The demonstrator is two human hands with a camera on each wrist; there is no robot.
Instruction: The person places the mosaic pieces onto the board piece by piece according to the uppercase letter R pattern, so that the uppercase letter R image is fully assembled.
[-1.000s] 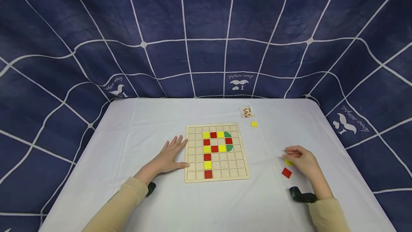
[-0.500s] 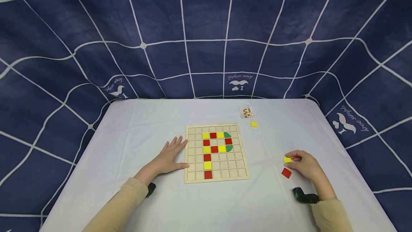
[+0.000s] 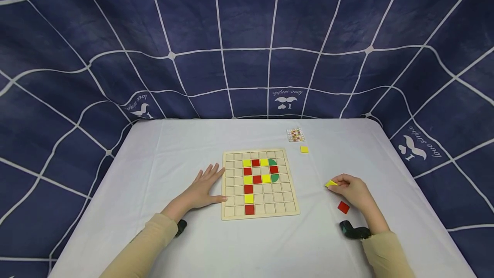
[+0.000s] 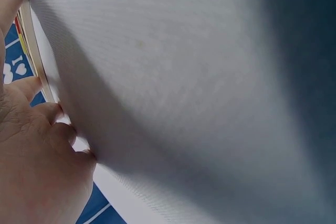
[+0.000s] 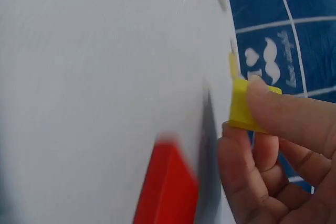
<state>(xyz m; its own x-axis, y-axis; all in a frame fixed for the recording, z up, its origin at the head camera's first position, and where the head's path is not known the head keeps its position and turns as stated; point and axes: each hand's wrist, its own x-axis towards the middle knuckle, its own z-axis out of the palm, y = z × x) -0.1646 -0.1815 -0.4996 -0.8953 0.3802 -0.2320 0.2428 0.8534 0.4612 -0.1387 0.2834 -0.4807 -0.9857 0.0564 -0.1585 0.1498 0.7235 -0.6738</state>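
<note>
A square wooden grid board (image 3: 270, 198) lies mid-table, with red and yellow square tiles and two green rounded ones set in its cells in a P shape. My left hand (image 3: 202, 188) rests beside its left edge, fingers spread, thumb and fingertip touching the rim. In the right wrist view a yellow square tile (image 5: 242, 106) is pinched between the thumb and fingers of my right hand (image 5: 283, 150). The head view has that hand right of the board, above the table, the tile tilted. Just below it on the cloth lies a red square tile (image 3: 343, 207).
Behind the board's right corner lies another yellow tile (image 3: 304, 149), and beyond it a small printed pattern card (image 3: 295, 135). A white cloth (image 3: 185, 140) covers the table. Dark blue checked curtains (image 3: 247, 72) stand at the back and both sides.
My right hand has picked up the yellow tile from beside the red one and moved left with it towards the board. My left hand has stayed in place.
</note>
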